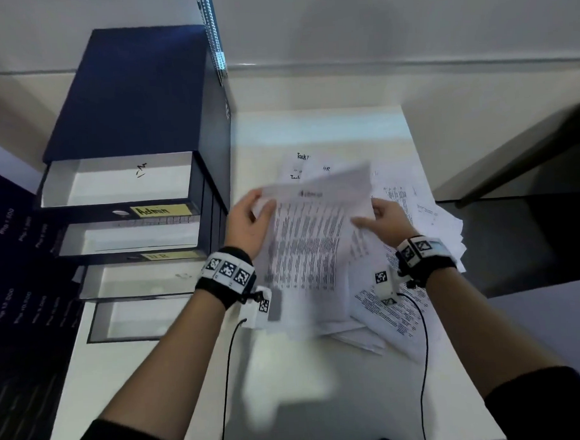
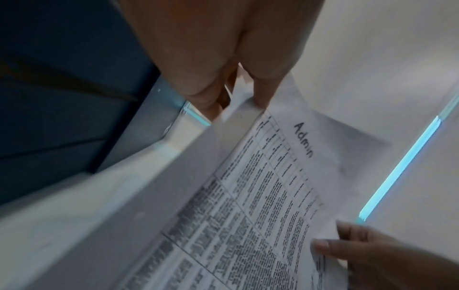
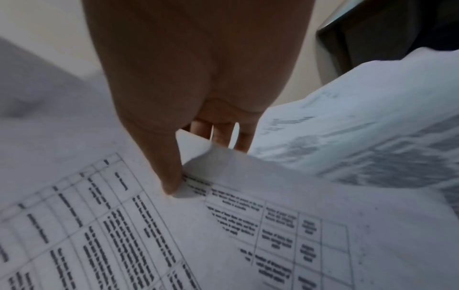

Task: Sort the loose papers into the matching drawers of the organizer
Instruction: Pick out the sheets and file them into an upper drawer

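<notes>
Both hands [image 1: 315, 218] pinch the Admin sheet [image 1: 312, 235] between them; pile [image 1: 425, 220] beneath.

The organizer [image 1: 133, 93] has a dark navy casing; its open drawers [image 1: 120, 180] are white inside. The top drawer front carries a yellow label [image 1: 162, 210] with black handwriting. To the right of the organizer, the held sheet [image 1: 309, 239] is white, printed with a black ruled table and dense black text, and headed in black handwriting. The papers [image 1: 415, 314] beyond it are white with black text. Both wristbands [image 1: 227, 270] are black, bearing white tiles with black square-code patterns.
</notes>
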Action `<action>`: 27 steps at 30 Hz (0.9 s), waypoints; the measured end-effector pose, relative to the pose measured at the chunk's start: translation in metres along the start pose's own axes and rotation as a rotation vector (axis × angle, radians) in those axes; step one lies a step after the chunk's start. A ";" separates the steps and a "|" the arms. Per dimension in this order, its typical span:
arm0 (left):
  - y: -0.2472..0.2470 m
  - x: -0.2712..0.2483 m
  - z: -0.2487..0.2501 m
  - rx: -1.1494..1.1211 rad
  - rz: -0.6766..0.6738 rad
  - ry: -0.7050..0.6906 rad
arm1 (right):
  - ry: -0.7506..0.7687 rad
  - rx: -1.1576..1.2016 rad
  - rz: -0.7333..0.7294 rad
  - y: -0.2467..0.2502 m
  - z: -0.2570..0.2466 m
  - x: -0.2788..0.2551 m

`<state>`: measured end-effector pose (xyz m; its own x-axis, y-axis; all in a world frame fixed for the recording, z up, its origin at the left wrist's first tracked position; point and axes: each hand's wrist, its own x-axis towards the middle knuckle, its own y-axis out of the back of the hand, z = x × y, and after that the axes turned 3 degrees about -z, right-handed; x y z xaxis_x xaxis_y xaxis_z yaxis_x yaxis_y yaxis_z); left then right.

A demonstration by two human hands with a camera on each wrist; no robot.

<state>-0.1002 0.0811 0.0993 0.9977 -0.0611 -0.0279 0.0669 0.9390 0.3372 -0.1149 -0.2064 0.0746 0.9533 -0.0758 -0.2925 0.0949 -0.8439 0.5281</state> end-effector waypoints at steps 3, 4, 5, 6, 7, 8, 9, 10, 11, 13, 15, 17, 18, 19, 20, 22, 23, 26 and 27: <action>0.019 0.013 0.036 -0.198 0.131 -0.099 | 0.119 0.174 0.108 0.019 -0.057 -0.011; 0.024 0.016 0.045 -0.297 0.118 -0.087 | 0.145 0.227 0.144 0.025 -0.077 -0.015; 0.030 0.019 0.053 -0.340 0.091 -0.048 | 0.179 0.267 0.175 0.031 -0.098 -0.020; 0.035 0.021 0.057 -0.321 0.059 -0.008 | 0.209 0.299 0.204 0.036 -0.115 -0.025; 0.041 0.021 0.060 -0.250 0.021 0.027 | 0.243 0.329 0.230 0.039 -0.130 -0.029; 0.045 0.019 0.062 -0.170 -0.006 0.047 | 0.277 0.356 0.249 0.040 -0.143 -0.032; 0.050 0.015 0.064 -0.110 -0.016 0.062 | 0.305 0.379 0.257 0.039 -0.153 -0.036; 0.055 0.011 0.066 -0.095 -0.014 0.069 | 0.328 0.397 0.258 0.036 -0.161 -0.038; 0.060 0.006 0.069 -0.105 -0.005 0.075 | 0.343 0.399 0.252 0.031 -0.168 -0.041; 0.073 -0.005 0.075 -0.162 0.028 0.060 | 0.372 0.348 0.223 0.018 -0.178 -0.046; 0.091 -0.016 0.078 -0.229 0.101 0.062 | 0.384 0.269 0.164 0.001 -0.183 -0.050; 0.115 -0.026 0.075 -0.285 0.165 0.084 | 0.375 0.243 0.087 -0.021 -0.189 -0.056; 0.128 -0.031 0.073 -0.302 0.170 0.102 | 0.374 0.245 0.049 -0.033 -0.193 -0.060; 0.142 -0.038 0.070 -0.314 0.155 0.132 | 0.379 0.246 0.012 -0.046 -0.198 -0.063; 0.157 -0.043 0.064 -0.316 0.131 0.167 | 0.389 0.231 -0.022 -0.060 -0.204 -0.065; 0.189 -0.059 0.052 -0.274 0.091 0.220 | 0.400 0.148 -0.100 -0.088 -0.212 -0.067; 0.204 -0.068 0.046 -0.262 0.084 0.235 | 0.382 0.120 -0.156 -0.102 -0.216 -0.069; 0.247 -0.091 0.031 -0.297 0.120 0.273 | 0.260 0.273 -0.364 -0.145 -0.228 -0.078; 0.261 -0.097 0.030 -0.321 0.155 0.289 | 0.194 0.373 -0.430 -0.159 -0.234 -0.081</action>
<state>-0.1796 0.3221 0.2178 0.9503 0.1424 -0.2768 -0.1335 0.9897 0.0508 -0.1400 0.0577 0.2006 0.8900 0.3823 -0.2484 0.4099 -0.9095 0.0692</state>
